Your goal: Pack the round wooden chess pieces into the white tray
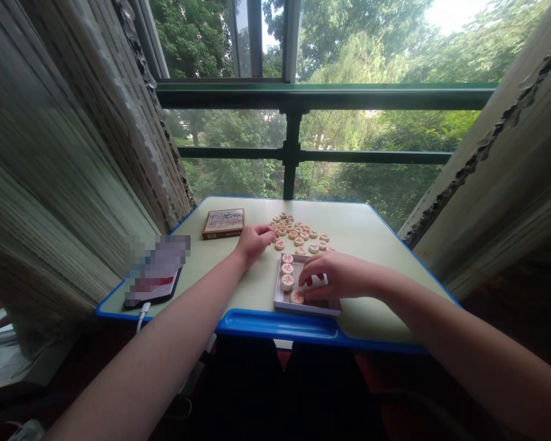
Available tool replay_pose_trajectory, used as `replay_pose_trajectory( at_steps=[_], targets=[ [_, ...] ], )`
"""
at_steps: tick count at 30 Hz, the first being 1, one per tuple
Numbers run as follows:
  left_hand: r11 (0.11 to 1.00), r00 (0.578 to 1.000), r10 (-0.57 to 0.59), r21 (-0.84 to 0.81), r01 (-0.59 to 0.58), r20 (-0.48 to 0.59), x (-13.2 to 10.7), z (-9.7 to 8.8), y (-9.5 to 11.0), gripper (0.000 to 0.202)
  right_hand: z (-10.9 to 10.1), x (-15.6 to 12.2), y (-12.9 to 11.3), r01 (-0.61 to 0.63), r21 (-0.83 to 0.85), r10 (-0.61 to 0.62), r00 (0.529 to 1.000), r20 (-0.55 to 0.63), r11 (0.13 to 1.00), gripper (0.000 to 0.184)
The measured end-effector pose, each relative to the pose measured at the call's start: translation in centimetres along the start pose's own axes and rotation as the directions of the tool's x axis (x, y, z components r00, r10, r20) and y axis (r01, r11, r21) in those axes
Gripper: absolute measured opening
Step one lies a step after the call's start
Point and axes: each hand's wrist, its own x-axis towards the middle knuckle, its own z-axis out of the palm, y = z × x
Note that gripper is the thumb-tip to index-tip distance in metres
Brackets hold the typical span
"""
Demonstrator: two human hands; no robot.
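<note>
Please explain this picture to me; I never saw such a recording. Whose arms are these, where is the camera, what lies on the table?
There is no machine: a person wears one camera on the head, so you see their own two arms from above. The left hand reaches the loose round game pieces on the table. The right hand lies over a shallow tray with several pieces in it; whether its fingers hold one is hidden. A brown box and a phone lie at the left.
</note>
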Motion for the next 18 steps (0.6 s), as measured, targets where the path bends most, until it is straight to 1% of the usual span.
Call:
replay_pose_trajectory(
  at_steps=[2,6,9,12,18],
  targets=[
    [1.0,1.0,0.004,0.017,-0.004,0.008,0.0,0.0,0.0,0.013,0.2,0.1,0.2,-0.009,-0.016,0.009,1.0,0.007,1.0,0.014],
    [1.0,1.0,0.015,0.02,-0.016,0.009,0.0,0.2,-0.1,0.014,0.8,0.4,0.2,0.032,-0.007,-0.032,0.999,0.013,0.999,0.01],
    [1.0,1.0,-0.018,-0.023,0.018,-0.004,0.2,0.1,-0.2,0.013,1.2,0.6,0.1,0.063,-0.007,-0.063,0.998,-0.001,0.998,0.011],
    [0.997,0.999,-0.051,-0.061,0.05,-0.009,0.4,0.0,-0.3,0.013,1.4,0.8,0.0,0.064,-0.016,-0.065,0.998,-0.012,0.998,0.011],
    [0.999,1.0,-0.015,-0.036,0.015,-0.018,0.5,0.0,-0.5,0.013,1.5,0.9,-0.2,0.058,-0.042,-0.06,0.997,-0.05,0.997,0.012]
  ],
)
